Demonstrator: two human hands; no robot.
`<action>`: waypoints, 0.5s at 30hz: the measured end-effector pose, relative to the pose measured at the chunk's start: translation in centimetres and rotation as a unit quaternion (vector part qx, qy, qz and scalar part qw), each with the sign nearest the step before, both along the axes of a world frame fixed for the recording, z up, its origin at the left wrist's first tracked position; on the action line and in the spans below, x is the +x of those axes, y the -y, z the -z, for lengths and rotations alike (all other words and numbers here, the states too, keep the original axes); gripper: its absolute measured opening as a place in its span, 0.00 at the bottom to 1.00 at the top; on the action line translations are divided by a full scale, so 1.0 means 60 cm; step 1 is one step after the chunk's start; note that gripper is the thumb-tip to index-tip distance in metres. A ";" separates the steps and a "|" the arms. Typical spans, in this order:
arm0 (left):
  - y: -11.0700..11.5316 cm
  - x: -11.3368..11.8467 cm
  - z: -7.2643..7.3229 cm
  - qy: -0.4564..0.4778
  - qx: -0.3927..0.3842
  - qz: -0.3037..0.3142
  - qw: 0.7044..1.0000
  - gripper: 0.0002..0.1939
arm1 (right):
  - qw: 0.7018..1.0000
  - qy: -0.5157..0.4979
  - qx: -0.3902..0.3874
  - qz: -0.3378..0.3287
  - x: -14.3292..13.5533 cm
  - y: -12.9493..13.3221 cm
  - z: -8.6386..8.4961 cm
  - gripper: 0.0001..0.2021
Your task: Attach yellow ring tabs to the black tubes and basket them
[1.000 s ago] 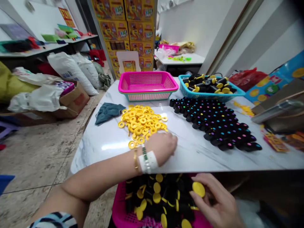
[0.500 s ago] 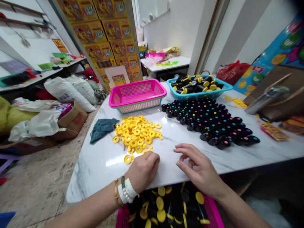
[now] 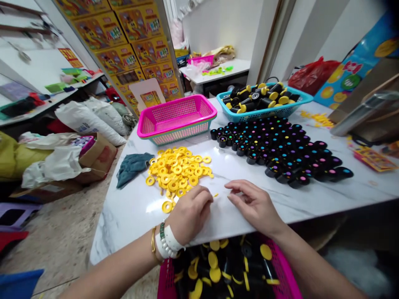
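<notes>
My left hand [image 3: 191,214] is closed, its fingers curled down at the near edge of a heap of yellow plastic rings [image 3: 177,169]. A small yellow bit [image 3: 216,194] shows just past its fingertips; whether it is pinched or lies on the table I cannot tell. My right hand [image 3: 257,205] hovers opposite, thumb and fingers apart, with nothing visible between them. Below both hands, a magenta basket [image 3: 285,265] holds black cylinders with yellow discs [image 3: 215,274]. Black cylinders with coloured dots on top [image 3: 268,143] stand in rows on the right.
A pink basket [image 3: 177,118] nested in a pale green one stands at the back of the marble-patterned table [image 3: 121,224]. Beside it, a blue basket [image 3: 268,114] is filled with black and yellow pieces. A dark green cloth [image 3: 132,168] lies left of the rings. Boxes and sacks crowd the floor.
The camera view has shifted slightly. My right hand's fingers have drawn a little closer together. A yellow bit now shows by my left fingertips.
</notes>
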State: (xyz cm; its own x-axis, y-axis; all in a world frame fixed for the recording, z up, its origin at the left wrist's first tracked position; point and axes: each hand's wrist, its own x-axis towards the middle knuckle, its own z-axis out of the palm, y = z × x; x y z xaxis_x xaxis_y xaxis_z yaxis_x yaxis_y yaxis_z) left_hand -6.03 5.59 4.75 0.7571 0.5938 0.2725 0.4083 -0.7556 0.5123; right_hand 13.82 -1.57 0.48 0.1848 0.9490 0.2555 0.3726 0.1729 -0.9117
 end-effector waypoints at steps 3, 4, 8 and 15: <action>-0.013 0.045 -0.018 0.099 -0.064 -0.041 0.992 0.02 | 0.986 -0.143 -0.058 -0.060 0.005 -0.004 0.000 0.16; -0.022 0.063 -0.019 0.119 -0.098 -0.051 0.987 0.00 | 0.978 -0.185 -0.073 -0.069 0.007 -0.006 0.000 0.15; -0.086 0.133 0.008 0.126 -0.243 -0.074 0.959 0.06 | 0.964 -0.250 -0.086 0.010 0.010 -0.011 0.001 0.15; -0.213 0.218 0.050 0.022 -0.092 -0.258 0.962 0.14 | 0.973 -0.142 -0.157 0.087 0.003 -0.030 0.003 0.10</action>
State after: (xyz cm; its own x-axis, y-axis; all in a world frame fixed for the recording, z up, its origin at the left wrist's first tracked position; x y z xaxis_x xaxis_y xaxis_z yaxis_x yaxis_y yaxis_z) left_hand 7.03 18.35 1.76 0.3392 0.9285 0.1514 0.6791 -0.3530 0.6436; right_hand 14.00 0.24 0.31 0.3703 0.9202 -0.1265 0.0959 -0.1734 -0.9802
